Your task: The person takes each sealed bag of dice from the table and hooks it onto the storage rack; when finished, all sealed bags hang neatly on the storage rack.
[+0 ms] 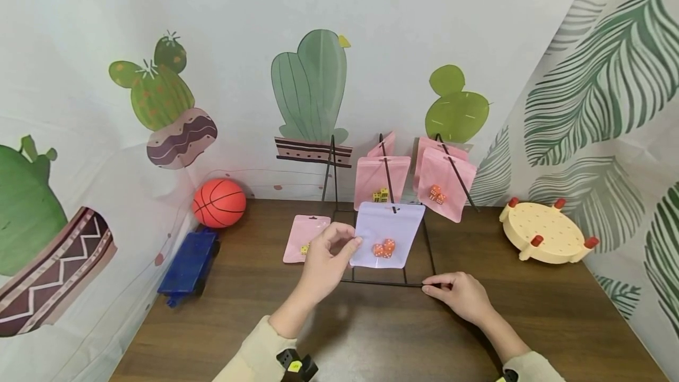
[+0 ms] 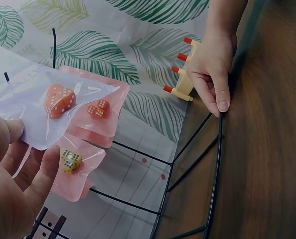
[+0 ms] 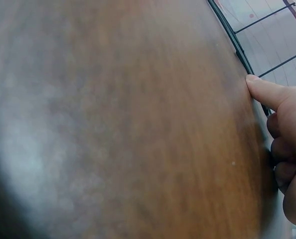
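A lilac pouch (image 1: 398, 223) with orange dice (image 1: 389, 247) inside hangs at the front of a black wire rack (image 1: 381, 283), a hook's tip showing at its top slot. My left hand (image 1: 325, 264) pinches the pouch's left edge between thumb and fingers. At the rack's front right corner, my right hand (image 1: 464, 297) grips the base wire between thumb and forefinger. Behind the lilac pouch, a pink pouch (image 1: 368, 175) with yellow dice hangs on the middle hook. Another pink pouch (image 1: 453, 178), holding orange dice, hangs on the right hook, with more pink pouches behind both.
On the table left of the rack lies a pink pouch (image 1: 296, 234) with yellow dice, partly covered by my left hand. Farther left are a small basketball (image 1: 219, 203) and a blue toy cart (image 1: 187, 265). A cream pegged toy (image 1: 543, 231) with red tips stands at right.
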A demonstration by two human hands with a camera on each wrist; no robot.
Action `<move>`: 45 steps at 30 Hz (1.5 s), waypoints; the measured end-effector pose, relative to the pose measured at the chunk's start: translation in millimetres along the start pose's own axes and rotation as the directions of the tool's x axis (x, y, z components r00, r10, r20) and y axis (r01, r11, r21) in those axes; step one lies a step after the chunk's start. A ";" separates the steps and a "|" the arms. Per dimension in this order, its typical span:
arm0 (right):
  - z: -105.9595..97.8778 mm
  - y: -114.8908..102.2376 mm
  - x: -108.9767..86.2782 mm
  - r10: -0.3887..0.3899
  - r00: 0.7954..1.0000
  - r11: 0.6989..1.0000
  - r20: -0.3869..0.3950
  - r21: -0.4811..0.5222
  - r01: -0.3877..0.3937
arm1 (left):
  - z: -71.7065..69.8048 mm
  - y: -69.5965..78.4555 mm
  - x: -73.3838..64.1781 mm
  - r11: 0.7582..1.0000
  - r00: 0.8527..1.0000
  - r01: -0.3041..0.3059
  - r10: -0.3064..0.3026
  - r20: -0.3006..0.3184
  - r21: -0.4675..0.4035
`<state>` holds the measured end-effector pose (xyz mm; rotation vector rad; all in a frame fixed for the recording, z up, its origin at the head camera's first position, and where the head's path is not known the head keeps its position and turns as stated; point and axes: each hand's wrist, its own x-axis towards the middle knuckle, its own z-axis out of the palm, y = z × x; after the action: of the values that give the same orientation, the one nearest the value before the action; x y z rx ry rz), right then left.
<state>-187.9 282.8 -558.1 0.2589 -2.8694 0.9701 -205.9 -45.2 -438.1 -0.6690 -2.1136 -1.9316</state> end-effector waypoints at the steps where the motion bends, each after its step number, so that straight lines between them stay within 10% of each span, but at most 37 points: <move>1: -0.1 -0.1 0.0 -0.001 1.000 1.000 0.000 0.001 0.001 | -0.5 0.2 -0.5 1.000 1.000 0.001 -0.001 0.002 -0.001; 18: -1.5 -0.7 -0.2 0.001 1.000 1.000 -0.007 0.000 -0.001 | -8.5 3.6 -7.5 0.999 0.999 -0.050 0.050 0.009 -0.008; 45: -1.1 -0.8 0.2 0.006 1.000 1.000 0.015 0.023 -0.006 | -63.3 -10.3 -38.4 0.992 0.961 -0.124 0.123 -0.249 0.012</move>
<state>-187.9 282.8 -556.8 0.2607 -2.8756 1.0065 -186.5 -115.0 -456.3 -0.5143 -1.8713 -1.8450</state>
